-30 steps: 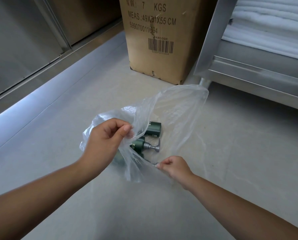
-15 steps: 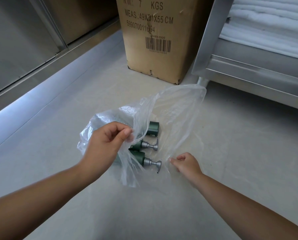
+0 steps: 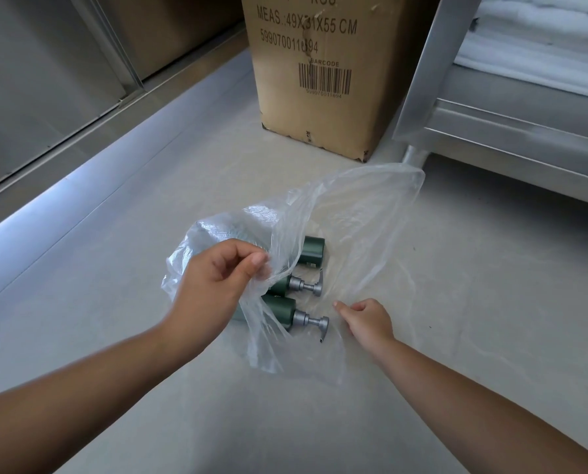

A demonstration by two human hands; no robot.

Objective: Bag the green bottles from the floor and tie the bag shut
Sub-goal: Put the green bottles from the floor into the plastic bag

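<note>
clear plastic bag (image 3: 354, 213) pinched in left hand (image 3: 217, 278); right hand (image 3: 367, 319) loosely curled, empty, near green bottles (image 3: 282, 311).

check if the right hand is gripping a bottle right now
No: the right hand is loosely curled beside the nearest green bottle, apart from its pump head, while the left hand pinches the clear plastic bag.

Bottles (image 3: 280, 307) half behind hand (image 3: 217, 280)

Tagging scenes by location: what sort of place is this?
Likely a stockroom or back-of-house work area: a shipping carton with barcode on the floor, a steel table, and metal panels.
</note>
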